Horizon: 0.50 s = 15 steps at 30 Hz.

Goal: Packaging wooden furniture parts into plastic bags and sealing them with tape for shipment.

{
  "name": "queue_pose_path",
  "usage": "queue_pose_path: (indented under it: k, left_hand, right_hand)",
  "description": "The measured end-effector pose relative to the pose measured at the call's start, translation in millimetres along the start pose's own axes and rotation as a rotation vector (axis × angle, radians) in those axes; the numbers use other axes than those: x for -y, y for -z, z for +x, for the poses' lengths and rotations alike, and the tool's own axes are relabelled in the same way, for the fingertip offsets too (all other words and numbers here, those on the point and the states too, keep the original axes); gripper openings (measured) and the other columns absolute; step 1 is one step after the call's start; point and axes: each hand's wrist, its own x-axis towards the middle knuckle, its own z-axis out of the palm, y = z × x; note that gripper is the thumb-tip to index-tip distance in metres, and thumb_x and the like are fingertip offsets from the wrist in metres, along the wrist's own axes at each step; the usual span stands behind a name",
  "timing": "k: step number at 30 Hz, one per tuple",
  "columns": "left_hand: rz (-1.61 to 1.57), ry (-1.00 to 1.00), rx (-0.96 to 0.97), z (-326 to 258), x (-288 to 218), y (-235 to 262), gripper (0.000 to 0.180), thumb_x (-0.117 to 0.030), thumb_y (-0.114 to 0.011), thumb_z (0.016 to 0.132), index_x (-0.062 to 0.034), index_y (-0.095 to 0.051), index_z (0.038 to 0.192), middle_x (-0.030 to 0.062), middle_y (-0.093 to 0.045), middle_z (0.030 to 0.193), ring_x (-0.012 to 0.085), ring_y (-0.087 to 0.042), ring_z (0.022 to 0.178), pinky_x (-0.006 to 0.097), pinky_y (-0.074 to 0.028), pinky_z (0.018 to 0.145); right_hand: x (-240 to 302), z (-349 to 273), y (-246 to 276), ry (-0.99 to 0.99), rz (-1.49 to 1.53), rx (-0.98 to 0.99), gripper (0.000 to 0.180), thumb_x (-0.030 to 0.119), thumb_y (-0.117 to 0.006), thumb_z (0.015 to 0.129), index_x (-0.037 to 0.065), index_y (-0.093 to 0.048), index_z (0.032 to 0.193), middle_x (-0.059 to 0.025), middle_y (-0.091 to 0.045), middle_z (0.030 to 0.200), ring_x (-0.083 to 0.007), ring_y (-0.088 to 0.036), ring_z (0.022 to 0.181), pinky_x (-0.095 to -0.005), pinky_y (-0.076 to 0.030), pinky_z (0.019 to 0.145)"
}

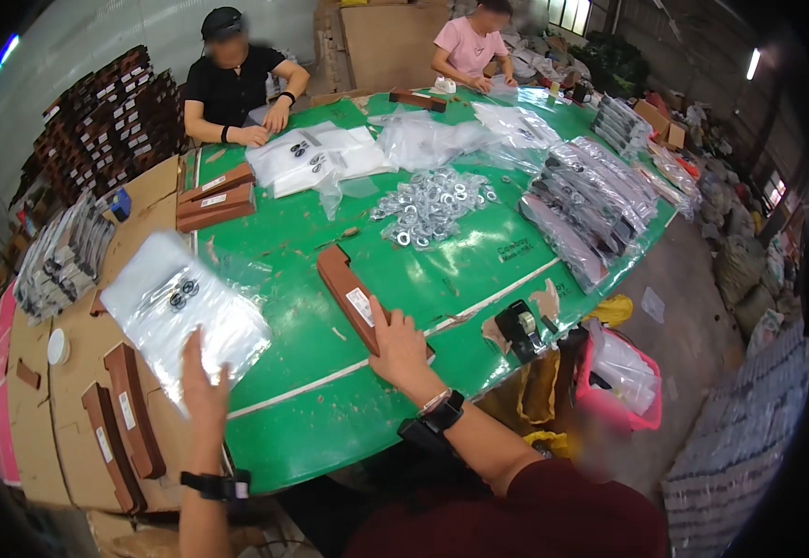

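Hands (204, 381) gripping plastic bag (181, 307), probably, table edge (348, 460)

Green round table (479, 270), grey concrete floor (693, 325), pale wall (97, 37), strip light (753, 63), bright windows (569, 13)

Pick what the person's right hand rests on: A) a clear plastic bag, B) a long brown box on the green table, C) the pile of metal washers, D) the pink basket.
B: the right hand lies on the long brown box; the left hand holds the clear plastic bag.

A heap of metal washers (434, 206) lies mid-table, with stacked dark packets (583, 206) along the green table (311, 437) edge
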Motion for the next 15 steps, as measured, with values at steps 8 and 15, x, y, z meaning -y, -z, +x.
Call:
queue_pose_path:
  k: [8,15]
  left_hand:
    - [-0.398,0.162,0.317,-25.9,-91.7,-26.4,0.065,-0.004,-0.07,0.083,-0.0102,-0.05,0.145,0.0179,-0.057,0.136,0.0317,-0.063,0.112,0.039,-0.05,0.097]
    - [-0.58,0.338,0.155,-80.5,-94.2,-10.7,0.048,-0.002,-0.067,0.087,-0.0048,-0.059,0.134,0.0139,-0.065,0.121,0.0235,-0.065,0.1,0.035,-0.052,0.087]
  right_hand:
    - [-38.4,4.5,22.4,0.111,0.56,0.067,0.106,0.025,-0.081,0.067,0.008,-0.026,0.157,-0.0239,-0.056,0.133,-0.0383,-0.057,0.121,-0.0423,-0.048,0.101]
    - [2.6,-3.8,43.9,0.344,0.895,0.192,0.099,0.025,-0.079,0.071,0.007,-0.03,0.155,-0.024,-0.05,0.144,-0.0354,-0.052,0.131,-0.0401,-0.043,0.108]
